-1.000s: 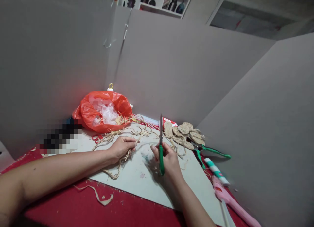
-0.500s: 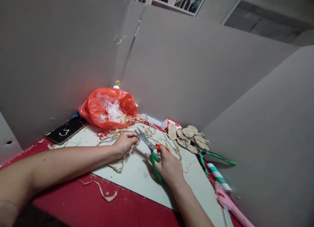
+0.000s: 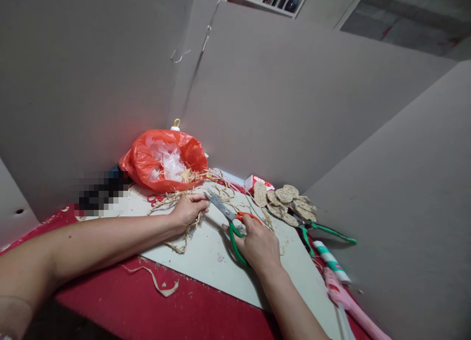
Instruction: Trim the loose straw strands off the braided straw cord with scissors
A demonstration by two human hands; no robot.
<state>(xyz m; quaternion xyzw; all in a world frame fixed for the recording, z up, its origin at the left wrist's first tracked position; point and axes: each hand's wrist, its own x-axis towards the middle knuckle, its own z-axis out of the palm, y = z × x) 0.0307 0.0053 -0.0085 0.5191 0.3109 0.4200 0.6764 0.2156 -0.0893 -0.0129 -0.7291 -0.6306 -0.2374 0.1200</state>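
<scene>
My right hand (image 3: pixel 258 243) grips a pair of scissors (image 3: pixel 228 217) with green and orange handles. Their blades point left toward my left hand (image 3: pixel 188 210) and look nearly closed. My left hand is closed on a braided strand of raffia (image 3: pixel 181 242) that trails down over the white board (image 3: pixel 206 261). The blade tips sit just right of my left fingers. Loose raffia (image 3: pixel 172 198) lies behind my left hand.
An orange plastic bag (image 3: pixel 164 159) sits at the back left. Several woven raffia discs (image 3: pixel 285 202) lie at the right, with green-handled pliers (image 3: pixel 320 228), a striped tube (image 3: pixel 331 266) and a pink tool (image 3: pixel 349 305). A raffia scrap (image 3: pixel 158 283) lies on the red cloth. Grey cardboard walls enclose the table.
The scissors swung from upright to pointing left at my left hand, then moved a little closer to it. My left hand kept its hold on the raffia strand.
</scene>
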